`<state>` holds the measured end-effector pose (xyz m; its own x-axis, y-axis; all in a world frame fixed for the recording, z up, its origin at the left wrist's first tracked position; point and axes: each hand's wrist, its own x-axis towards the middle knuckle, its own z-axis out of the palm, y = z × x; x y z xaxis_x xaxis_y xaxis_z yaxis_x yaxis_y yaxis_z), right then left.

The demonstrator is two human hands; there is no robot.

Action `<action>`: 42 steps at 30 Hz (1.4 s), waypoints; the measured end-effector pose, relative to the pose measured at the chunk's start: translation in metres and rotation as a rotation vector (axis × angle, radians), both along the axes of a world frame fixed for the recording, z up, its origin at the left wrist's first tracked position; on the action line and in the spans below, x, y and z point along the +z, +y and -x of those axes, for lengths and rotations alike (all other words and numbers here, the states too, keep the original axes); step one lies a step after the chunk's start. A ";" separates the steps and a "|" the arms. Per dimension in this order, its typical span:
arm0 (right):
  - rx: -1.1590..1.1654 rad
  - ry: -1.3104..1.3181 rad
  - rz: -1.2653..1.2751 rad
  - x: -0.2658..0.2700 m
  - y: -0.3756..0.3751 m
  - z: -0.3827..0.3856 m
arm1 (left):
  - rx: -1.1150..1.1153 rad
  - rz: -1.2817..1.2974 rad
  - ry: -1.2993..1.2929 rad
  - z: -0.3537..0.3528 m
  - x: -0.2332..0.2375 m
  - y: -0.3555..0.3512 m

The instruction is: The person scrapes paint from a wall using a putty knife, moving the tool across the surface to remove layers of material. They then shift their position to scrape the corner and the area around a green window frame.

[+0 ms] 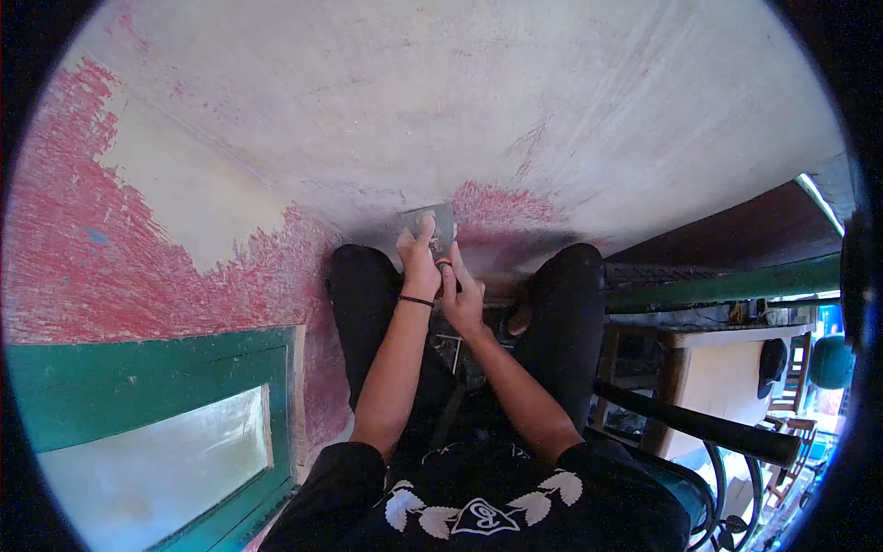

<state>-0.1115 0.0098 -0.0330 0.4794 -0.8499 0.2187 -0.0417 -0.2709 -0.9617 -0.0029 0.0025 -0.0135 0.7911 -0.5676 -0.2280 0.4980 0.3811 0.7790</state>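
A pale wall (441,101), patched with rough red, takes up most of my view. At lower left stands a green frame (138,382); a table (722,386) sits off to the right. Between two bent, black-clad legs (561,304) I have both forearms reaching forward and converging low in front of the wall. The right hand (466,296) is closed round the handle end of the scraper (445,232), index finger stretched up beside the blade. The left hand (419,262) has its fingers on the blade; how firmly they close, I can't tell. The scraper sits centrally, blade pointing away from the body, near a red patch; I can't judge whether it touches the wall. A dark band (417,300) rings the left wrist.
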 end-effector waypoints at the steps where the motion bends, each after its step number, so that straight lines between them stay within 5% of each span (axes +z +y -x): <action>1: -0.005 -0.018 0.057 0.000 -0.005 -0.003 | 0.016 0.008 -0.010 0.002 0.006 -0.002; 5: 0.022 -0.047 0.122 0.018 -0.017 -0.004 | -0.014 0.091 -0.072 -0.006 0.034 -0.007; 11: 0.012 0.040 0.062 0.008 -0.008 0.006 | -0.012 -0.010 -0.079 -0.007 -0.020 -0.007; 17: 0.001 0.017 0.145 0.022 -0.008 0.005 | -0.013 0.047 -0.029 0.001 0.035 -0.002; 23: 0.043 0.032 0.067 0.026 -0.013 0.002 | 0.101 0.082 0.011 -0.005 0.005 -0.009; 29: 0.032 0.020 0.084 0.014 -0.008 0.004 | -0.047 0.042 0.003 -0.006 0.006 -0.001; 32: 0.041 -0.028 0.058 0.024 -0.015 -0.004 | 0.040 0.101 0.001 -0.001 0.037 -0.006; 42: 0.021 -0.033 0.099 0.030 -0.009 0.001 | 0.008 0.043 -0.014 -0.002 0.022 0.002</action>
